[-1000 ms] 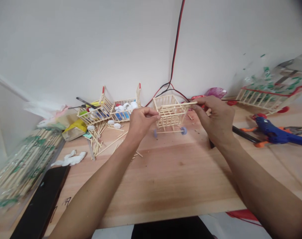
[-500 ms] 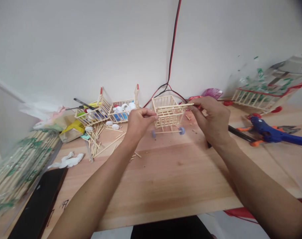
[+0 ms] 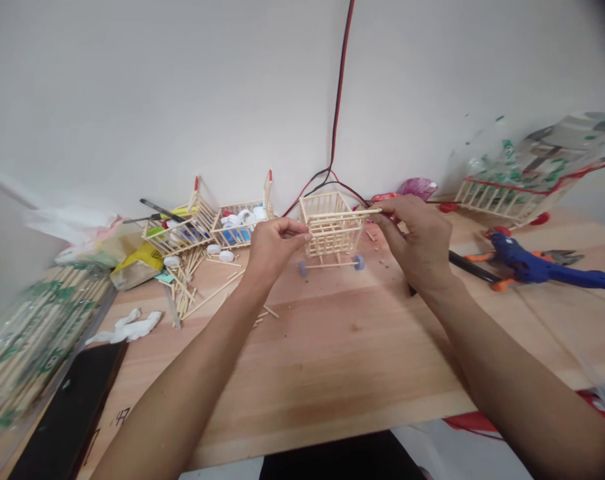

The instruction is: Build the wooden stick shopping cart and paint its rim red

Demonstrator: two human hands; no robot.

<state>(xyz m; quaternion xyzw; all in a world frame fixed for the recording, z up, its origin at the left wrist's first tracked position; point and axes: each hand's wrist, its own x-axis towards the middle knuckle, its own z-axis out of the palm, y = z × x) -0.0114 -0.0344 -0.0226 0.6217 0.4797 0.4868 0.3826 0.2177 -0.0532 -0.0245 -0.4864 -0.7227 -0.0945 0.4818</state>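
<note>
A small cart built of thin wooden sticks (image 3: 330, 227) stands on the wooden table (image 3: 332, 360) on pale blue wheels. My left hand (image 3: 270, 247) pinches its near left corner, fingers closed. My right hand (image 3: 417, 240) is closed on the right end of a single wooden stick (image 3: 355, 213) that lies across the cart's upper near edge.
Two more stick carts (image 3: 212, 223) with bottle caps sit at the back left among loose sticks. A bag of sticks (image 3: 27, 333) lies far left. A blue glue gun (image 3: 537, 267) and another cart (image 3: 507, 197) are at the right. Red and black wires (image 3: 337, 113) hang down the wall.
The view has shifted slightly, so everything sits a little further left. Both hands keep the same hold on the cart and the stick.
</note>
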